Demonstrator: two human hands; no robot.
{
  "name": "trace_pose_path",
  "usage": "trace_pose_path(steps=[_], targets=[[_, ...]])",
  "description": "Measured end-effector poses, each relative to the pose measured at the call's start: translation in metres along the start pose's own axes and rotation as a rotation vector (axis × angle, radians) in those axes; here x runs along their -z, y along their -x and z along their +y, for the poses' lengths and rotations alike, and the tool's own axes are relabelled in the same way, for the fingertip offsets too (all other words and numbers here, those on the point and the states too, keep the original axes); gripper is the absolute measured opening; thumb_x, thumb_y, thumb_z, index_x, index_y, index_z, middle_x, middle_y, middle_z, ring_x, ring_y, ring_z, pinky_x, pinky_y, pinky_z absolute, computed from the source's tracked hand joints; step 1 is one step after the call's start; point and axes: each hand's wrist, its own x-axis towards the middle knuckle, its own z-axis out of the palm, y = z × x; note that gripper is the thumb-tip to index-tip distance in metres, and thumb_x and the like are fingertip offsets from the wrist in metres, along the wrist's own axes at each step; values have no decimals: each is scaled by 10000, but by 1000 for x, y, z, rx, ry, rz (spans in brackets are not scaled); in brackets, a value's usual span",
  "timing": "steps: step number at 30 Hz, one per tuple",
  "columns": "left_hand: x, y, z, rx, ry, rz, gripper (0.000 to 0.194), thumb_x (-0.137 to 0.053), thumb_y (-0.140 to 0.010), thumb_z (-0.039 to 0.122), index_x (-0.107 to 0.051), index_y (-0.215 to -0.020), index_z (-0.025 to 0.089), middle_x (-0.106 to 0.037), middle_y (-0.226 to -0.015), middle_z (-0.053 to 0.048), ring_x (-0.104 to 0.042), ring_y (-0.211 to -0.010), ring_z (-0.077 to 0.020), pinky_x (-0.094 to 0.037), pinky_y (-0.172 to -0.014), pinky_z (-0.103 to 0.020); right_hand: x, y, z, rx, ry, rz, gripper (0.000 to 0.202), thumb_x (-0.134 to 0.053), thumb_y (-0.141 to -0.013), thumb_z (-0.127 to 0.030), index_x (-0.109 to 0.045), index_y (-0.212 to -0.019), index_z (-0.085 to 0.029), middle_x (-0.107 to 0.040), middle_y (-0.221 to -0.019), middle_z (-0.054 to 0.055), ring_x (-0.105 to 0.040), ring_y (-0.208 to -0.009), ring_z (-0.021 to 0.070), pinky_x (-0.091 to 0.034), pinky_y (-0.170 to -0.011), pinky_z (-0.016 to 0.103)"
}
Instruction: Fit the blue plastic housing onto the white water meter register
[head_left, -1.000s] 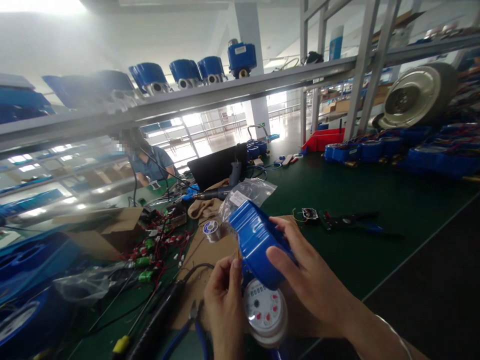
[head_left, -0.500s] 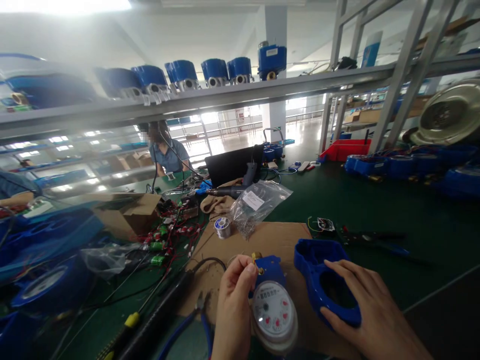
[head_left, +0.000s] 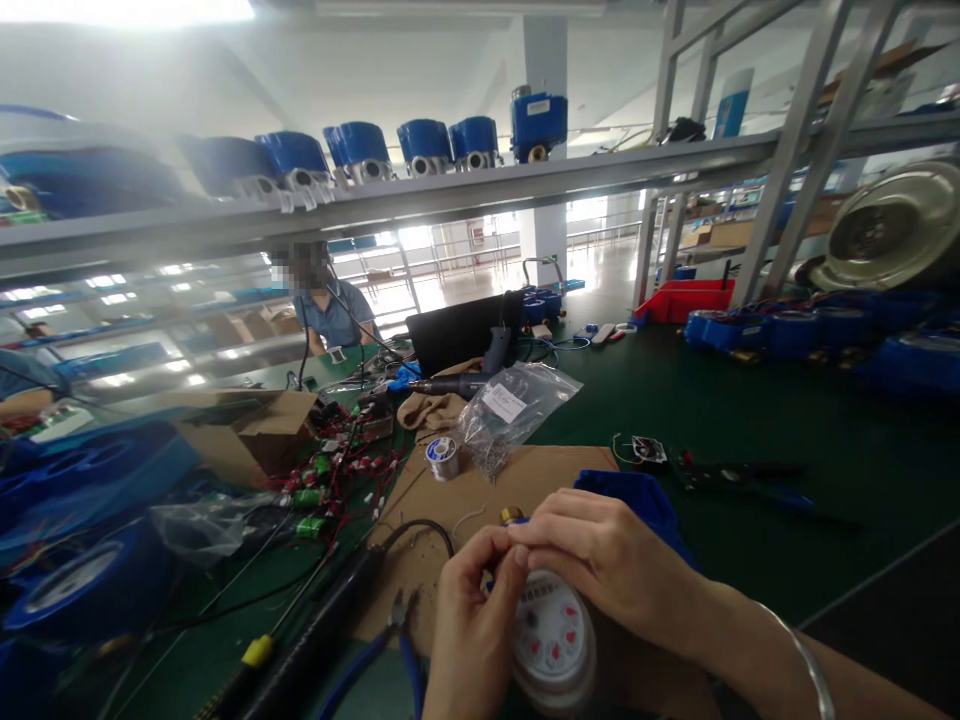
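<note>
A water meter (head_left: pixel 555 640) with a white dial and red pointers sits on the cardboard in front of me. Just beyond the dial, my left hand (head_left: pixel 476 610) is closed in a pinch beside a brass fitting (head_left: pixel 512 515). My right hand (head_left: pixel 600 555) reaches over the top of the meter, its fingers together, their tips meeting those of the left. Whatever lies between the fingertips is hidden. Behind the right hand stands a blue plastic housing (head_left: pixel 634 495), partly covered by it. Blue-handled cutters (head_left: pixel 397 630) lie left of my left hand.
Beyond the cardboard sheet (head_left: pixel 450 510) are a solder spool (head_left: pixel 442 460), a clear bag of small parts (head_left: pixel 506 410) and a heat gun (head_left: pixel 480 375). Wired green components (head_left: pixel 311 497) clutter the left. Pliers (head_left: pixel 742 480) lie at right. Overhead, a shelf (head_left: pixel 450 178) carries blue housings. A person (head_left: pixel 337 310) sits opposite.
My right hand has let go of the blue housing and moved left to the fingertips of my left hand. The left hand stays pinched by the meter.
</note>
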Motion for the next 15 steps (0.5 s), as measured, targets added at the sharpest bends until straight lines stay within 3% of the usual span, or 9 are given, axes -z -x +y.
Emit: trace_pose_path(steps=[4, 9, 12, 15], targets=[[-3, 2, -2, 11, 24, 61, 360, -643, -838, 475, -605, -720, 137, -526, -674, -8, -440, -647, -129, -369, -582, -197, -8, -5, 10, 23, 55, 81, 227, -520, -1001, -247, -647, -833, -163, -645, -785, 19, -608, -738, 162, -461, -677, 273], [-10, 7, -4, -29, -55, 196, 301, -632, -864, 438, -628, -751, 158, -573, -695, -2, -482, -680, -133, -368, -625, -195, -22, -1, 24, 201, 180, 262, 298, -455, -1037, -298, -556, -791, -164, -621, -708, 17, -578, -638, 151, -413, -606, 275], [-15, 8, -8, -55, -64, 276, 312, -633, -860, 437, -614, -707, 165, -557, -650, 8, -472, -641, -128, -356, -593, -198, -31, 1, 27, 91, 131, 276, 331, -437, -1043, -330, -540, -768, -178, -613, -690, 6, -593, -632, 143, -423, -601, 262], [-23, 6, -14, -45, 19, 266, 312, -621, -864, 441, -615, -721, 164, -567, -667, 2, -478, -647, -132, -366, -590, -200, -32, 2, 28, -3, 120, 289, 339, -444, -1036, -349, -538, -751, -192, -619, -687, -6, -606, -633, 134, -439, -603, 246]])
